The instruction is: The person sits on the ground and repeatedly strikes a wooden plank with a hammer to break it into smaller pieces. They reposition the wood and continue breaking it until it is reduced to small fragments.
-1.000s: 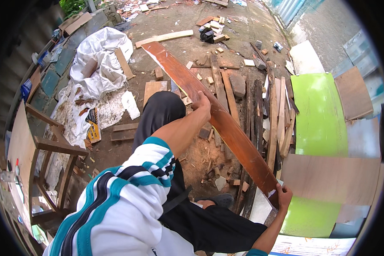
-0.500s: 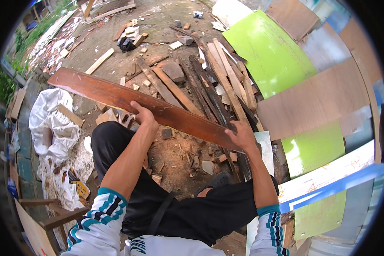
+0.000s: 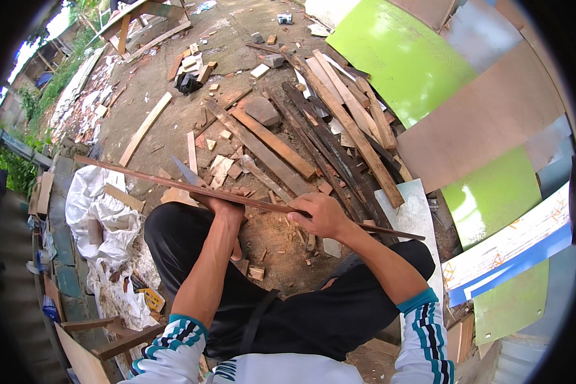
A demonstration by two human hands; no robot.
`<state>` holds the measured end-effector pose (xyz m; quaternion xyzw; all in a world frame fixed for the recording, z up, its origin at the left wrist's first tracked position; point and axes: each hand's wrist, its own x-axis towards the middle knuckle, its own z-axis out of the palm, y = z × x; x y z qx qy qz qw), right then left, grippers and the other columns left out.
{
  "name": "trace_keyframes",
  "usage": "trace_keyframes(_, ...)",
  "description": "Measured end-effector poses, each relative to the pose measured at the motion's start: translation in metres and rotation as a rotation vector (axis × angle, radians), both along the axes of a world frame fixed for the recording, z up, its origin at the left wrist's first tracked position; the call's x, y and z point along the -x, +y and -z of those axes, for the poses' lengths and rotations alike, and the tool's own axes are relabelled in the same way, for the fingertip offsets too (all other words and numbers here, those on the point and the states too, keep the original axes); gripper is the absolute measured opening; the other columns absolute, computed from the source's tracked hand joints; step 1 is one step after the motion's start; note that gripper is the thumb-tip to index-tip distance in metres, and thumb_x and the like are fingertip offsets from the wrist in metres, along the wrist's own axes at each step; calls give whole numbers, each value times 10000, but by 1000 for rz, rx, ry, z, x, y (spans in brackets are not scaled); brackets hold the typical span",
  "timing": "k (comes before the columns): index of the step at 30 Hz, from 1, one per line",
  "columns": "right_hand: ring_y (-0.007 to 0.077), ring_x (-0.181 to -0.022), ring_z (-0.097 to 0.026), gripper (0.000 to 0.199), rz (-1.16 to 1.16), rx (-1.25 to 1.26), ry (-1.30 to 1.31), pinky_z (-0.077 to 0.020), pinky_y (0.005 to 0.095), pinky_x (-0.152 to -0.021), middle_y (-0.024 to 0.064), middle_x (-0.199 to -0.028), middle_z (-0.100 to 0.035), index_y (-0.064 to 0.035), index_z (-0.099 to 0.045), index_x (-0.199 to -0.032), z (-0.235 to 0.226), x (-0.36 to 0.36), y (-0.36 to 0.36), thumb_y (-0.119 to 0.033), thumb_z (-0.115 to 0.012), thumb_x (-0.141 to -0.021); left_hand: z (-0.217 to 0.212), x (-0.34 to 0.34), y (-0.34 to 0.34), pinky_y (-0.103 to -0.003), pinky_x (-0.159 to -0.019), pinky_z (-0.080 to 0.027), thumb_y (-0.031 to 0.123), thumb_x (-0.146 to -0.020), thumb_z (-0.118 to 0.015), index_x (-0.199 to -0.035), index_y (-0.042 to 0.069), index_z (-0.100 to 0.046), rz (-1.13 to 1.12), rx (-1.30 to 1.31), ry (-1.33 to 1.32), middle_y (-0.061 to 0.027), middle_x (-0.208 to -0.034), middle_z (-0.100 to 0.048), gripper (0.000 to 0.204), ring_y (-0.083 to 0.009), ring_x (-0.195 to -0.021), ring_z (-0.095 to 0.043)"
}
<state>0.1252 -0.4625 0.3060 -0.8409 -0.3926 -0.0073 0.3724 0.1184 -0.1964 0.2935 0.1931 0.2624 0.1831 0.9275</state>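
Observation:
A long reddish-brown wooden plank [image 3: 141, 175] stretches across in front of me above my legs, turned so that mainly its narrow edge shows. Its left end is farther away and its right end nearer. My left hand [image 3: 225, 206] supports it near the middle, with most fingers hidden behind the wood. Farther right, my right hand [image 3: 320, 214] grips the plank, fingers over the top edge and thumb on the near side. A pointed grey blade [image 3: 187, 171] shows just beyond the plank, near my left hand; its other end is hidden.
Long boards [image 3: 345, 121] lie heaped ahead to the right, near a stone block [image 3: 262, 111]. Green sheets [image 3: 397, 57] and brown panels line the right side. A crumpled white sack [image 3: 99, 198] and a yellow-handled tool [image 3: 152, 299] are left. Wood offcuts and sawdust [image 3: 278, 256] litter the ground.
The plank has turned from showing its broad face to nearly edge-on. My right hand has slid left along it, closer to my left hand, leaving the right end sticking out.

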Motion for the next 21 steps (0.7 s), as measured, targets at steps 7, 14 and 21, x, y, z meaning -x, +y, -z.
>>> trace_keyframes(7, 270, -839, -667, 205, 81, -210, 102, -521, 351, -730, 103, -916, -681, -36, -721, -921, -1, 14, 0, -191, -789, -806, 29, 0, 4, -417, -566, -515, 974, -694, -364, -630, 142, -553, 49, 176, -37, -26, -481, -495, 856, -251, -449, -548)
trace_keyframes(14, 297, -804, -636, 123, 60, -281, 78, -499, 388, -696, 89, -848, -651, -65, -685, -820, -3, 11, 9, -168, -752, -818, 44, -6, 18, -404, -558, -527, 938, -731, -378, -626, 135, -551, 97, 254, -257, -35, -510, -525, 829, -245, -480, -571)
trace_keyframes(21, 301, -908, -648, 302, 4, -209, 99, -493, 420, -836, 98, -958, -678, -40, -703, -976, -8, -1, 0, -322, -733, -872, 47, -8, 13, -403, -591, -497, 771, -850, -459, -719, 119, -549, 85, 227, -395, -20, -550, -514, 671, -229, -500, -558)
